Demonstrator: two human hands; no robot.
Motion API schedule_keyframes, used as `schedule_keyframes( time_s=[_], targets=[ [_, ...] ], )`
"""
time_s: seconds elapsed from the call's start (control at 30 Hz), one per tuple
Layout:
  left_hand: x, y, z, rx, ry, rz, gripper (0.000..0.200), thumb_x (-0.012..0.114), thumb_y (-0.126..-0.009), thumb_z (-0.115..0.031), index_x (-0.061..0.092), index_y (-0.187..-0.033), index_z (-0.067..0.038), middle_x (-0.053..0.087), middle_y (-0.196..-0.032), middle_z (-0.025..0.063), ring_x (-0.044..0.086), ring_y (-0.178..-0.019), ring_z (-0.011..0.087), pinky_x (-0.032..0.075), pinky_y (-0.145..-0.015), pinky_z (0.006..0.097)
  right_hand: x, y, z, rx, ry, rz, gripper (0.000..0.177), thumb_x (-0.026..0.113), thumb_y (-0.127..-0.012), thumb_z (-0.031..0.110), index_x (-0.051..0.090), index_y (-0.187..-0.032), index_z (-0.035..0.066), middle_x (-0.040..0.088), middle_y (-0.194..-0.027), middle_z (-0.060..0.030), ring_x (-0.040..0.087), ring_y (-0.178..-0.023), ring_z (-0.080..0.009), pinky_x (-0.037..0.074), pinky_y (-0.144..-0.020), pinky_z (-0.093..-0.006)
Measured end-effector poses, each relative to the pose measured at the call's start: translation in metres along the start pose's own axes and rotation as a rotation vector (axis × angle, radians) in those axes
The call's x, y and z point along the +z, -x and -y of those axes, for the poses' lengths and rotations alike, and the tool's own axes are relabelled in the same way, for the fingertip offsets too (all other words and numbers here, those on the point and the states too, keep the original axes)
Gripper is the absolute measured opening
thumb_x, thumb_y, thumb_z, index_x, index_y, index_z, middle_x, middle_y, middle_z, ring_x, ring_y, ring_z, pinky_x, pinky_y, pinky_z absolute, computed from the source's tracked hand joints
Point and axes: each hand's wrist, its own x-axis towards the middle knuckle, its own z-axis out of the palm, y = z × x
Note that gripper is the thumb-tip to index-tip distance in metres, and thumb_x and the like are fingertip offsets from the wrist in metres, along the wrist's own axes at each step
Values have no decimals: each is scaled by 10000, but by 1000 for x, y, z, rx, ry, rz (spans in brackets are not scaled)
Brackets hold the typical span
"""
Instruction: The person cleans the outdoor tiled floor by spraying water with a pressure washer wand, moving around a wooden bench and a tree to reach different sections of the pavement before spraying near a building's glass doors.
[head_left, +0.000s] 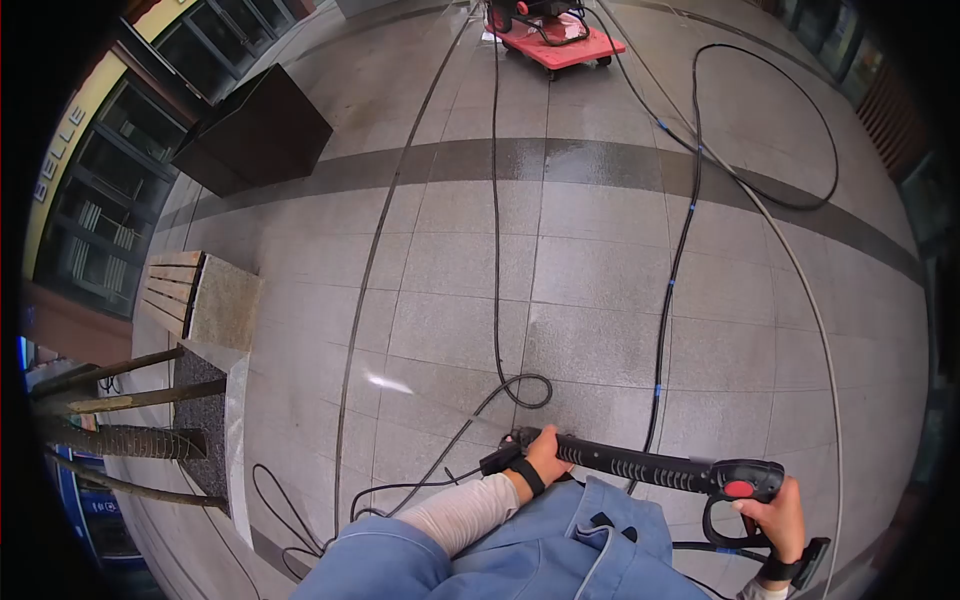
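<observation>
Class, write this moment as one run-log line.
left hand grips spray gun barrel | right hand grips its handle | hoses on tiled floor | red cart ahead

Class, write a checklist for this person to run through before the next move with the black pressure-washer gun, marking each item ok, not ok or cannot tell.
1. Front grip: left hand wraps the ribbed barrel of the black pressure-washer gun: ok.
2. Rear grip: right hand holds the handle below the red button: ok.
3. Finger on trigger: cannot tell.
4. Hose run: thin black hose loops on the grey tiled pavement near the gun: not ok.
5. Path ahead: red flat cart stands far off: ok.
</observation>
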Motion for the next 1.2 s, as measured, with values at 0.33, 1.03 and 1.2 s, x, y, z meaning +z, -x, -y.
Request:
schedule_keyframes(
  time_s=[0.33, 1.03, 1.2],
  targets=[
    [168, 27, -85, 372, -156, 240, 204, 547, -800, -152, 421, -906, -30, 471, -834, 120, 525, -706, 255, 484, -648, 437, 76, -11, 25, -310, -16, -351, 266, 635, -749, 110, 540, -967, -10, 568, -787, -34, 508, -683, -119, 419, -629, -252],
    [175, 27, -370, 82, 55, 49, 146, 470, -807, -166, 483, -886, -43, 559, -819, 111, 563, -764, 272, 459, -773, 458, 184, -250, 330, -172, 468, 180, 318, 653, -718, 209, 535, -904, -21, 574, -721, -189, 551, -683, -362, 433, -609, -374],
    [345, -24, -369, 122, -370, 254, 159, 507, -828, -201, 456, -850, -52, 522, -794, 90, 553, -745, 251, 480, -672, 485, 192, -223, 308, -234, 375, -339, 217, 592, -772, 95, 530, -960, 6, 556, -723, -88, 510, -558, -115, 407, -495, -255]
  ],
)
